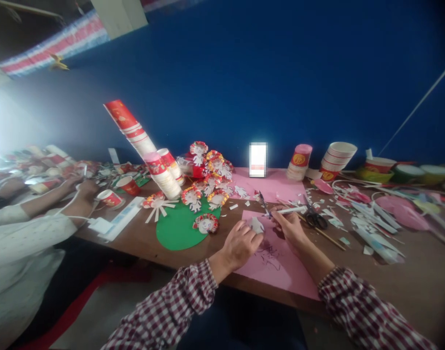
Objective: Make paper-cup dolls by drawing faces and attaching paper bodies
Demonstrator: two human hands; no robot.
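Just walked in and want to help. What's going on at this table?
A person in checked sleeves holds a white cut-out with the left hand on a pink sheet, and holds a pen in the right hand. Black scissors lie beside it. At the left, another person's hand is by a red paper cup.

My left hand covers most of the white paper scrap, so its outline is unclear. My right hand hides the pen past its tip. The scribbles are too small to read. The upright card is pixelated. The co-worker is cut off at the left edge.
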